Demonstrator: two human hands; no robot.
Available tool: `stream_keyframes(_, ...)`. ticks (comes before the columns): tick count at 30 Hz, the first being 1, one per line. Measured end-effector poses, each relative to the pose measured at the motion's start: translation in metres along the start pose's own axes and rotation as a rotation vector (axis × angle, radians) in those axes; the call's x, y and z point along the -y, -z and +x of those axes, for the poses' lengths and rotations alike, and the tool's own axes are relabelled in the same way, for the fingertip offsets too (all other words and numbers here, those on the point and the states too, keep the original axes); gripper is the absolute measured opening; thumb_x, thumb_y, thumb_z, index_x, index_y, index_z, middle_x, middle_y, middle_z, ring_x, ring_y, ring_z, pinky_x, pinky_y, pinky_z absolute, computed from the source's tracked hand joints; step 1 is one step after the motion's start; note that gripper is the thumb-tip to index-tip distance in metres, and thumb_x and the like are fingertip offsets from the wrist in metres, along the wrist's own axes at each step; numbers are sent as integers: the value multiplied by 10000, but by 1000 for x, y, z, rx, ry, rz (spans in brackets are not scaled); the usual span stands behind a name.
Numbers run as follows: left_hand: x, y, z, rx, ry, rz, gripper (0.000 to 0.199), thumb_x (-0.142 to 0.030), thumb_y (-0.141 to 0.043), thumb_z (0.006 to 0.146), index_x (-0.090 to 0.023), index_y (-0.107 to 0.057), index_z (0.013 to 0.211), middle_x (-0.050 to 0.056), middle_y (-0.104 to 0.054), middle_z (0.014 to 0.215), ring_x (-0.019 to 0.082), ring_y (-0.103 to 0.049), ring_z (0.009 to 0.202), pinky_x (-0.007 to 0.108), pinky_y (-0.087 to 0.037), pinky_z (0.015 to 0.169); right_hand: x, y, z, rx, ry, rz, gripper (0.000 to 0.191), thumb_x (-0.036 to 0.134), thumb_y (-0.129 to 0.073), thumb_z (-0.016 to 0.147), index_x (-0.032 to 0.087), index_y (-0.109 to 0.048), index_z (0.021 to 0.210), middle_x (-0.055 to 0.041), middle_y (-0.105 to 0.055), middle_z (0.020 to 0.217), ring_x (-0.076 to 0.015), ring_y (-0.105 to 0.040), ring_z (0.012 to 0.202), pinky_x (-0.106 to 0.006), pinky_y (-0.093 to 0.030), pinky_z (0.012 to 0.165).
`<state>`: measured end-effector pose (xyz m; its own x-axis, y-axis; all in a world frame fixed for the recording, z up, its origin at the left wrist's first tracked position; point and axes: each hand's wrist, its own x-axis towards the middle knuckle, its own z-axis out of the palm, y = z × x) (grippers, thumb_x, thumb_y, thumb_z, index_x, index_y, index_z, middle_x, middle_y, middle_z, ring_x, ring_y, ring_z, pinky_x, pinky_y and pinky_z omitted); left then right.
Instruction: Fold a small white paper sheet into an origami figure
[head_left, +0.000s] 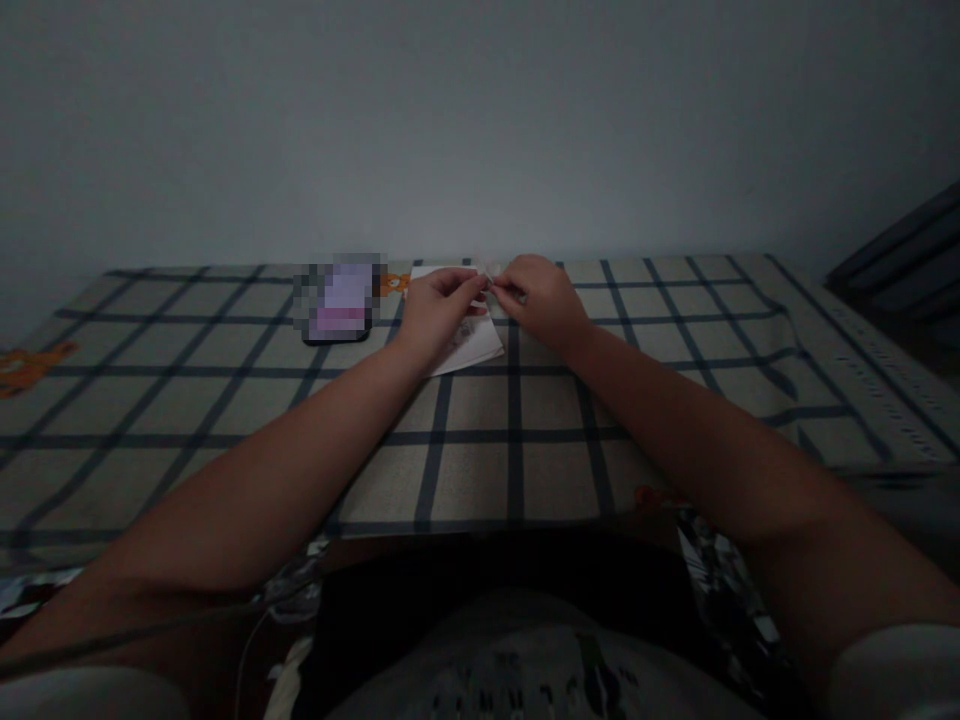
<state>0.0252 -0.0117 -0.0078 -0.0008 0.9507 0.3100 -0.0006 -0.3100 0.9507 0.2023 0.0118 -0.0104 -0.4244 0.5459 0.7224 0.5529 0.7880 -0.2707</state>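
Observation:
My left hand rests over a white paper packet or folded sheet that bears a faint grey print. Its thumb and fingers pinch together near the paper's upper right. Close beside it, my right hand is closed, with thumb and forefinger pinched on a small, pale, thin piece between the two hands. That piece is too small and dim to name, and I cannot tell whether it is part of the paper. The left hand hides much of the sheet.
A phone with a lit, pixelated screen lies left of the paper. The checked cloth covers the table, with orange bear prints on it. A plain wall rises behind. A dark, striped object stands at the far right.

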Motion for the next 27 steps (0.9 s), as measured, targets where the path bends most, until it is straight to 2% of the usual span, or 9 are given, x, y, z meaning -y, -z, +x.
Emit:
stream_keyframes(4,0,0,1,13,8,-9,334,-409,-877,730,-172,-680,860,16,-714,818,126,-673,748,232,-595,673,-1,-1,0,4,41,-14,140,232,-572,961,202,-649,847,-87,-630,871,-260,-557,943,-443,-438,943)
stream_keyframes(9,5,5,9,-24,-19,-67,260,-401,-814,799,-193,-681,879,26,-726,879,127,-681,794,218,-585,678,2,4,2,46,60,125,213,417,-639,973,224,-727,985,-76,-640,901,-262,-574,951,-461,-482,935)
stream_keyframes(11,5,6,10,-40,-22,-55,223,-375,-794,812,-196,-679,878,22,-717,874,126,-671,785,215,-576,662,3,7,2,9,6,205,253,462,-636,977,229,-733,952,-66,-619,871,-246,-579,916,-445,-500,909)
stream_keyframes(14,5,6,10,-21,-27,-30,192,-360,-767,834,-203,-668,880,17,-704,883,118,-656,772,209,-562,655,-1,8,4,-105,-147,330,323,519,-624,981,218,-710,900,-51,-595,841,-217,-581,887,-400,-520,872)
stream_keyframes(16,6,6,11,11,-42,-40,180,-361,-755,851,-211,-662,887,12,-693,886,112,-646,762,203,-552,655,-6,5,5,-181,-259,429,346,558,-645,956,217,-702,939,-44,-609,868,-199,-589,889,-359,-534,833)
stream_keyframes(20,6,7,12,69,-40,-38,204,-398,-761,865,-228,-651,890,7,-681,886,116,-645,778,199,-542,665,-15,-5,5,-90,-385,668,422,578,-772,826,227,-699,1048,-25,-645,900,-163,-604,830,-291,-542,706)
stream_keyframes(23,4,7,11,124,-13,-69,238,-412,-784,843,-221,-644,871,5,-672,866,117,-633,776,191,-538,655,-14,-7,5,-24,-433,750,410,556,-796,796,210,-691,988,-17,-661,886,-137,-596,768,-267,-535,660)
stream_keyframes(27,-2,5,7,200,40,-158,269,-402,-822,786,-211,-647,861,7,-671,862,116,-632,774,191,-544,643,-12,-5,4,-22,-462,740,324,485,-788,819,194,-676,908,2,-641,818,-117,-580,718,-255,-520,648)
